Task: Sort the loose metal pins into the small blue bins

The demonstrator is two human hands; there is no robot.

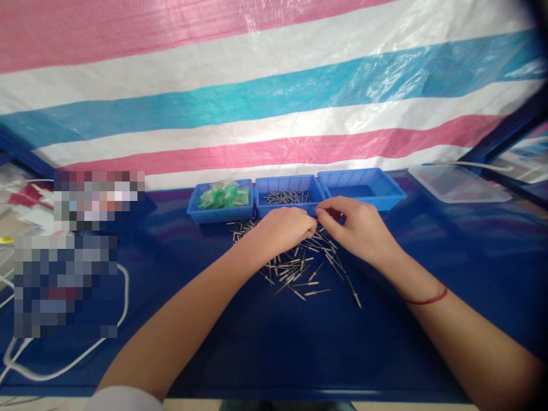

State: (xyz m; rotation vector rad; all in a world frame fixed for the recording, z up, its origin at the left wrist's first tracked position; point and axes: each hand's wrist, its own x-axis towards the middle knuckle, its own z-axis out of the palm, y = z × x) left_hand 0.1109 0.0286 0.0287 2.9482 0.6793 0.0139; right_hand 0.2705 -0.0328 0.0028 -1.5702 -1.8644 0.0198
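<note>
A loose pile of blind rivets [293, 271] is spread over the blue table. Over its far side is my left hand [289, 225], its fingers curled inward; whatever they hold is hidden. Close beside it, my right hand [353, 222] has thumb and forefinger brought together in a pinch near the left fingertips. Anything in that pinch is too small to make out. Just beyond the hands, the middle blue bin [268, 184] has more rivets [289, 197] in it. The left blue bin [220, 214] contains green-and-clear plastic packets [225, 195]. A right blue bin [383, 185] stands partly behind my right hand.
A clear plastic lid [460, 184] lies at the back right of the blue table [291, 354]. A white cable [127, 291] loops across the left side, beside blurred-out items. Behind the bins hangs a striped plastic sheet [257, 108].
</note>
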